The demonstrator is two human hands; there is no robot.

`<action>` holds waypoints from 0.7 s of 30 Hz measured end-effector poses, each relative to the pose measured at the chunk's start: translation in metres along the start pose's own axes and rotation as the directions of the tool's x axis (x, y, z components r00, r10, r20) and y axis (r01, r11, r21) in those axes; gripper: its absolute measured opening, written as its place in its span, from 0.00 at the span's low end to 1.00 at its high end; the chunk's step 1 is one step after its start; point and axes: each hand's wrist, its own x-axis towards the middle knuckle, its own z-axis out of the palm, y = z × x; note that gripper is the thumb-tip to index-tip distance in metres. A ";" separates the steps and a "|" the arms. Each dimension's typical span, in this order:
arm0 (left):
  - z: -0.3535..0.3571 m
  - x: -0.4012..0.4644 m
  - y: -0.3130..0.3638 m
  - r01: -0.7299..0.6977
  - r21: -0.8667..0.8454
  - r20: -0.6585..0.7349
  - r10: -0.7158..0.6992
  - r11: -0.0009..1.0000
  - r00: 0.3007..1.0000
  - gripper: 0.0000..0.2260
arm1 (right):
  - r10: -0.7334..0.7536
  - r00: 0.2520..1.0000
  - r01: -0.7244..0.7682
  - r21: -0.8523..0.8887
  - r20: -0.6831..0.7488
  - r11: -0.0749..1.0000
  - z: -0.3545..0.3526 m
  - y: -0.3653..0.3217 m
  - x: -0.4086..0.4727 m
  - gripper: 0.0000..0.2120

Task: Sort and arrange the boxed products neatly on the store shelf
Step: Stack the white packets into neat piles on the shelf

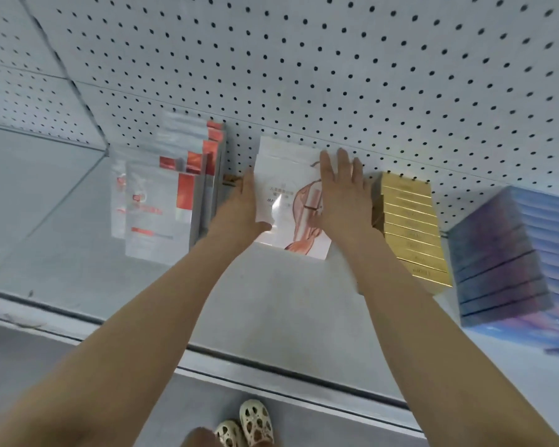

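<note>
On a pale grey store shelf backed by a white pegboard wall, seen from above by a head camera, two bare arms reach forward to a white box with a reddish-brown figure printed on it, which stands at the centre of the view against the pegboard, with at least one more white box showing just behind it. At about nine o'clock from that box, the left hand lies flat along its left edge, fingers straight and pointing toward the wall, thumb spread under the box's lower left edge; it presses rather than grips. At three o'clock from the box, the right hand rests on its front right side with fingers straight and slightly fanned, palm against the face, holding nothing in a curl. Farther toward nine o'clock stands a row of white and silver boxes with orange-red panels, blurred. Toward three o'clock, just beside the right hand, is a row of gold boxes, and beyond them at four o'clock a row of blue-purple boxes. At six o'clock, below the shelf edge, a pair of cream perforated clogs stands on the floor.
</note>
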 end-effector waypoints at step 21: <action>0.016 0.059 -0.006 -0.152 -0.522 -0.301 -0.014 0.840 0.954 0.25 | 0.288 0.895 -0.128 0.423 -0.341 0.897 0.025 -0.029 0.021 0.43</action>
